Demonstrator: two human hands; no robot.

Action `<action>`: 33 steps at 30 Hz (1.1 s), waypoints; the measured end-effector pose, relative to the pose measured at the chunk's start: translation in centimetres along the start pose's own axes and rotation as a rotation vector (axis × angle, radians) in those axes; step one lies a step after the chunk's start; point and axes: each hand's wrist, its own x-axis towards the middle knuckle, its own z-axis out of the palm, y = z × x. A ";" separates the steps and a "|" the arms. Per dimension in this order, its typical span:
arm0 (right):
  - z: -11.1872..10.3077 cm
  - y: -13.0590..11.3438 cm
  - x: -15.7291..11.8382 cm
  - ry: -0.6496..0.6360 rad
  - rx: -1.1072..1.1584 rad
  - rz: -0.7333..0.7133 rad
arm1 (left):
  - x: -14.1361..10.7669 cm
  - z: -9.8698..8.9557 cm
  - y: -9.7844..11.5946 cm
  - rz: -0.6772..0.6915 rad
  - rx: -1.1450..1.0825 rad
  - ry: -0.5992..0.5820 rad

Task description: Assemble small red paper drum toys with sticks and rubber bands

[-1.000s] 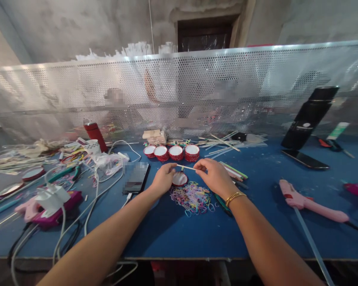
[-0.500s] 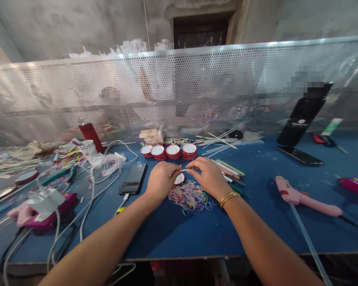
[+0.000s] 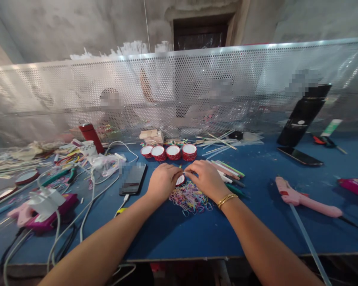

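My left hand (image 3: 163, 180) and my right hand (image 3: 209, 178) face each other over the middle of the blue table. Their pinched fingertips hold a thin pale stick (image 3: 186, 172) between them; much of it is hidden by the fingers. Just below the fingertips lies a round white disc with a red rim (image 3: 180, 180), partly covered by my left hand. A loose pile of coloured rubber bands (image 3: 191, 200) spreads nearer to me. Behind my hands stand several stacks of red-rimmed white discs (image 3: 173, 151). Pens (image 3: 231, 169) lie beyond my right wrist.
Left of my hands lies a phone (image 3: 133, 180) with a cable plugged in. Further left are a power strip (image 3: 44, 214), tangled cables and a red bottle (image 3: 91, 137). At right rest a pink glue gun (image 3: 307, 200) and a black phone stand (image 3: 301, 119). A perforated metal screen (image 3: 167, 91) runs behind.
My fingertips have come slightly closer together, and less of the thin stick shows between them. My right hand has shifted a little to the left. The things on the table look unmoved.
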 end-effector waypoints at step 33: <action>1.2 -1.8 -0.4 0.038 -0.265 -0.091 | -1.0 0.1 2.0 -0.043 0.478 -0.102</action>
